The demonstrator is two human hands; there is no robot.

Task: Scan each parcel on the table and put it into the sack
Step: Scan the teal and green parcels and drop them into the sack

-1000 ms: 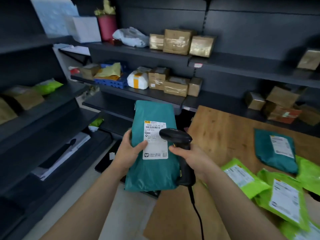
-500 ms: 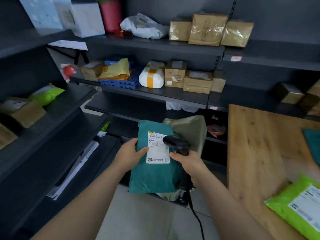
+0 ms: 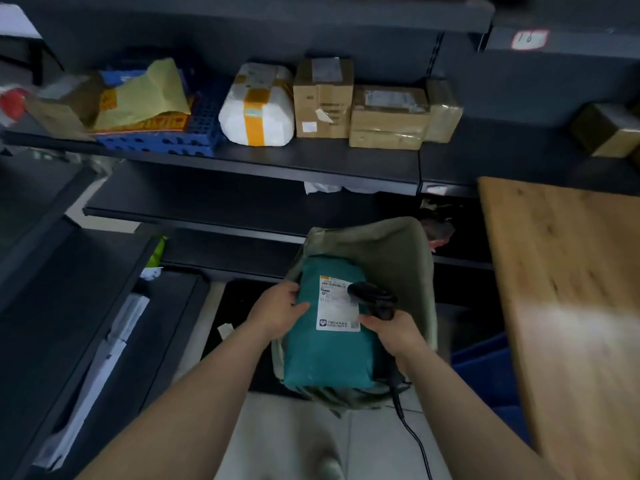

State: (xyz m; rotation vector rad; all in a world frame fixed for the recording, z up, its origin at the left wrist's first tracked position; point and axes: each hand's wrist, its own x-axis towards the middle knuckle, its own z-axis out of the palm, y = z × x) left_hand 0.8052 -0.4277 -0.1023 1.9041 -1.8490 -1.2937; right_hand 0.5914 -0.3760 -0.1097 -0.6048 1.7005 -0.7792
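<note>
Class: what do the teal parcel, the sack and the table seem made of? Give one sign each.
Teal parcel: probably plastic film, smooth, softly creased. Sack: seemingly woven fabric, matt olive, slumping in folds. Table: wood or wood-look board, showing grain and knots.

teal poly parcel (image 3: 325, 348), white label (image 3: 337, 303) facing up, long axis pointing away, over the open mouth of the olive-green sack (image 3: 391, 251). black corded scanner (image 3: 375, 299) at the label's right edge.
</note>
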